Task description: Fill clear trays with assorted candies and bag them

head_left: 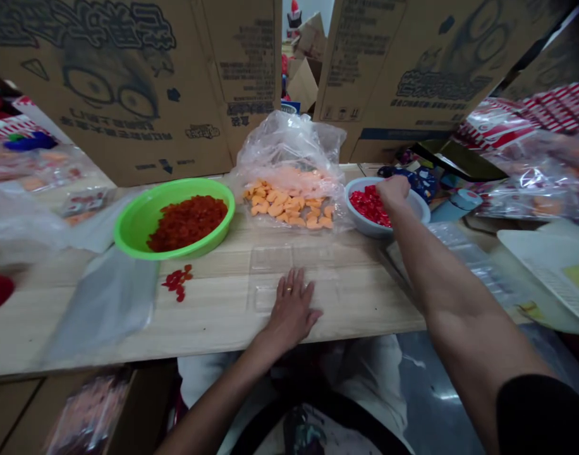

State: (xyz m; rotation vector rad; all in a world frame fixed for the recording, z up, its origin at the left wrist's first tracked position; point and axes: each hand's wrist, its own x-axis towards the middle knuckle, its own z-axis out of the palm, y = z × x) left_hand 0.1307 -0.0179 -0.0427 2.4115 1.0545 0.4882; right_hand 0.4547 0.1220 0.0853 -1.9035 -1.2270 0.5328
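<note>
My left hand [292,306] lies flat with its fingers stretched out, on the near part of a clear plastic tray [265,259] with compartments. Over on the right, my right hand [394,189] reaches into a pale blue bowl [420,215] of small shiny red pieces [365,203]. Its fingers look curled downward, and what they hold is hidden. Between the bowls, orange candy-like pieces [280,205] spill from a clear plastic bag [289,142]. A green basin [128,243] on the left holds dark orange-red pieces [189,221].
Several loose red pieces [178,281] lie in front of the basin. Flat clear plastic bags [114,303] are at the left. Large cardboard boxes [128,82] wall off the back. On the right are a blue bottle [457,205], more clear trays [464,253] and a white basket [531,253].
</note>
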